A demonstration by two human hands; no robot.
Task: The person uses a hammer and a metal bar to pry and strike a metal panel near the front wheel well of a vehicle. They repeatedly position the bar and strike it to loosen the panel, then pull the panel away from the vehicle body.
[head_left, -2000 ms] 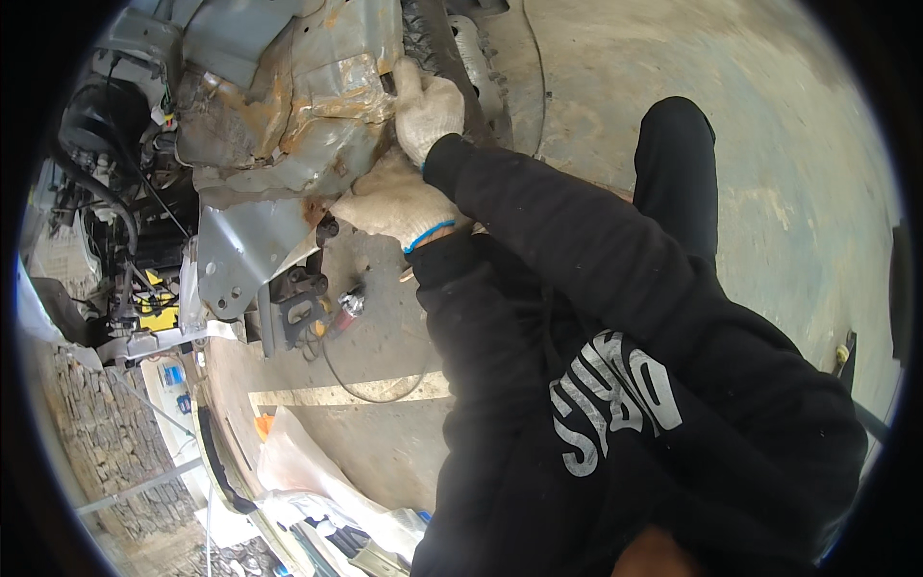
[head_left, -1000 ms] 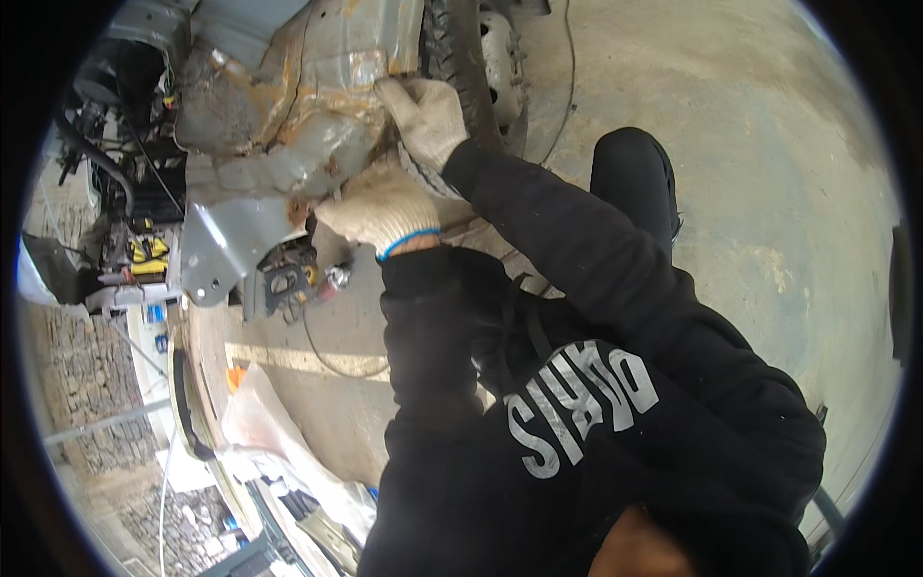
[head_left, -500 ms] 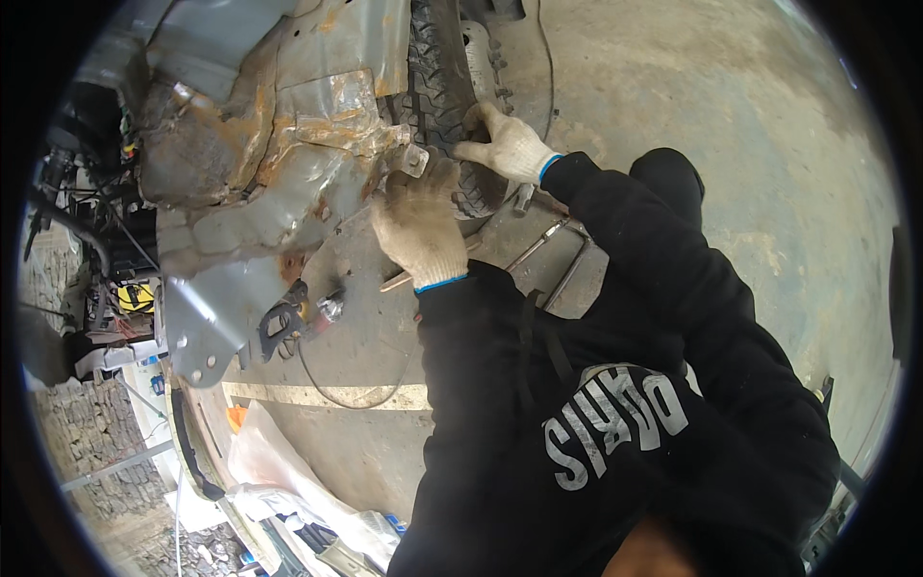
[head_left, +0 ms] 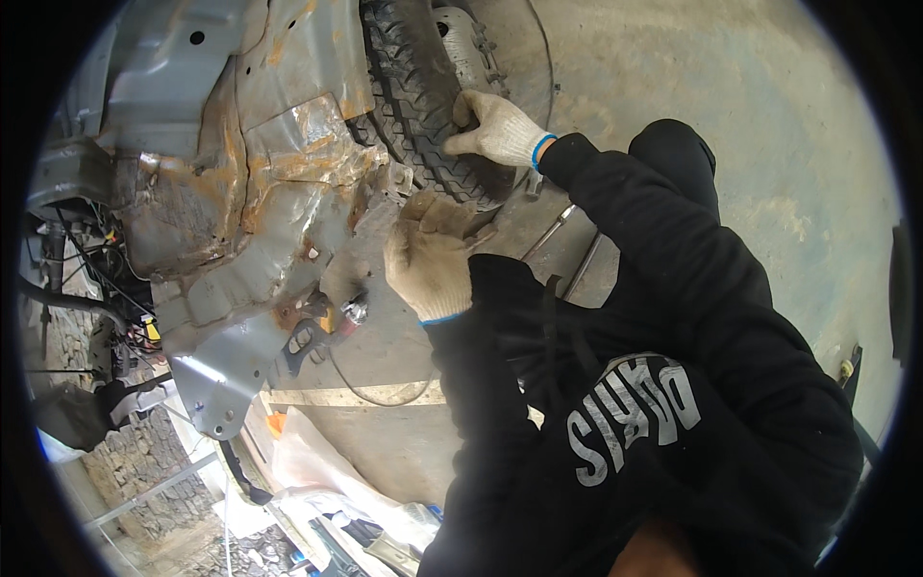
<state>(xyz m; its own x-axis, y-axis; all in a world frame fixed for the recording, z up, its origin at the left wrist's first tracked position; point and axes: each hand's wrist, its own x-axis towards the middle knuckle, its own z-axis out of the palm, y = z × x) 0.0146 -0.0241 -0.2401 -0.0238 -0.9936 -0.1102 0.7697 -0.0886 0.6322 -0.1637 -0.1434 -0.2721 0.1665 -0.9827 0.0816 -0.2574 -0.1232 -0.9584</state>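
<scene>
Both my hands wear off-white knit gloves with blue cuffs. My right hand [head_left: 502, 132] is at the side of a black treaded tyre [head_left: 409, 101], thumb and fingers apart, touching or nearly touching the rubber. Lower and to the left, my left hand [head_left: 430, 258] is beside a rusty bracket end of the grey car body [head_left: 317, 144]. Its fingers are curled in, and what they may hold is hidden. A thin brown stick-like piece [head_left: 483, 236] shows just right of its fingers; I cannot tell whether the hand grips it.
Metal rods [head_left: 550, 234] lie on the concrete floor by my knee. A power tool with a red part [head_left: 348, 322] and a cable [head_left: 370, 396] lie below the bodywork. White plastic sheeting [head_left: 322, 457] is at the lower left. A pale cylinder [head_left: 461, 48] stands behind the tyre.
The view has shifted, so the bodywork and tyre sit further left. My left hand has drawn slightly back from the bracket end, its fingers more curled. My right hand stays by the tyre.
</scene>
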